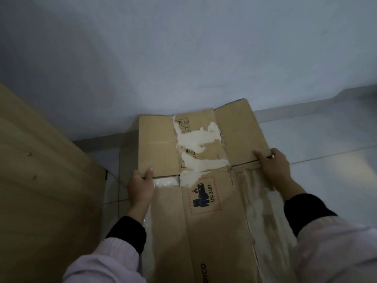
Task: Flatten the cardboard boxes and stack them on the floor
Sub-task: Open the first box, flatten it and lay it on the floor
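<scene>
One flattened box (pixel 206 201) at centre, two hands (left (pixel 140 185), right (pixel 274 168)) on it, one wooden panel (pixel 47 180) at left.

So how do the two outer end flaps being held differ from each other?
The left flap is plain and lies squarer to the view; the right flap slants and reaches further towards the wall. The left hand grips the left flap's near edge, the right hand the right flap's corner. Both are brown cardboard.

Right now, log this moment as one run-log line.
left hand: grips box flap edge | right hand: grips opposite flap edge | box: flattened, by wall
</scene>
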